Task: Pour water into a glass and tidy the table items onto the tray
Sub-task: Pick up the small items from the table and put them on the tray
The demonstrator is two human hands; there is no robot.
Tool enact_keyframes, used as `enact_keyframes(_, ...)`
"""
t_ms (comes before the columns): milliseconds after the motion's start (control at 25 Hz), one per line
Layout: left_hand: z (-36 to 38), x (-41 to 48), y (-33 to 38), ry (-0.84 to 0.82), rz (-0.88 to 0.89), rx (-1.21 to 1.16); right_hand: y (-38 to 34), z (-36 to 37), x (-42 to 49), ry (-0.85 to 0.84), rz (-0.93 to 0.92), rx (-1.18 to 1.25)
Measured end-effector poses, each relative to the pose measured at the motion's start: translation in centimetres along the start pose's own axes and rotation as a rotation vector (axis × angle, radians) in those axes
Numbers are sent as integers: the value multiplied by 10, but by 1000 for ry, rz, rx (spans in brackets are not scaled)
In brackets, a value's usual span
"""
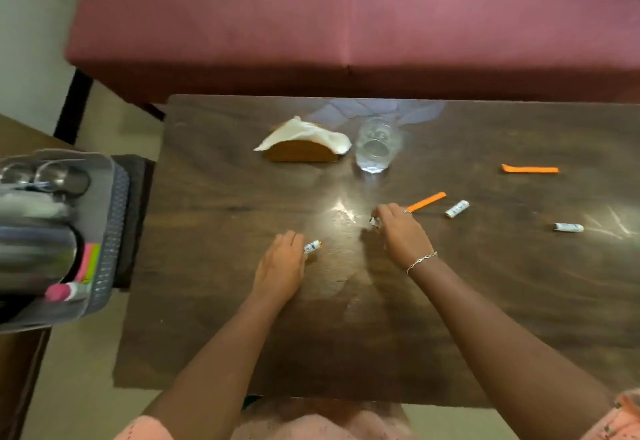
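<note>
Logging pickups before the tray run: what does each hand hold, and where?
Left hand grips a small white tube by one end. Right hand pinches a small whitish item; which part cannot be told.

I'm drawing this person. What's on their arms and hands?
Forearms are bare. The right hand wears a ring and a thin silvery chain bracelet at the wrist. The left hand wears nothing visible. Peach-pink sleeves show at the bottom edge.

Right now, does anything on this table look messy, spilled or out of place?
Nothing looks spilled or broken. The napkins slump crookedly over their wooden holder, and small white tubes and orange strips lie scattered at odd angles on the table, outside the tray.
</note>
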State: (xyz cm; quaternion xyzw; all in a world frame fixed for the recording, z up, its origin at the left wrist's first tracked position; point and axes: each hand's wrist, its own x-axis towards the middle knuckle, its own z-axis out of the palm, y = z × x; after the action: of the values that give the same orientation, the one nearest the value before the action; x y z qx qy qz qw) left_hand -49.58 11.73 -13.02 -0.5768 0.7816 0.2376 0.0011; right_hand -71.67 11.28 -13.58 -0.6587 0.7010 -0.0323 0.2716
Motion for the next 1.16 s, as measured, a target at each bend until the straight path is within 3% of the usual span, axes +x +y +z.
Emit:
enact_keyframes(200, -46, -31, -98, 194, -181, -30, -114, 31, 34, -33, -148, 20)
enact_keyframes(560, -92, -95, -243, 390, -488, -78, -335, 78, 90, -108, -499, 87)
enact_keyframes(760, -100, -119, -301, 399, -649, -150, -439, 117, 131, -221, -655, 33)
enact_keyframes(1000, -94, -123, -338, 375, -701, -153, -493, 189, 177, -389, -618, -215)
enact_keyframes(1160, -89, -117, -358, 329, -614, -81, -499, 225, 183, -437, -628, -440)
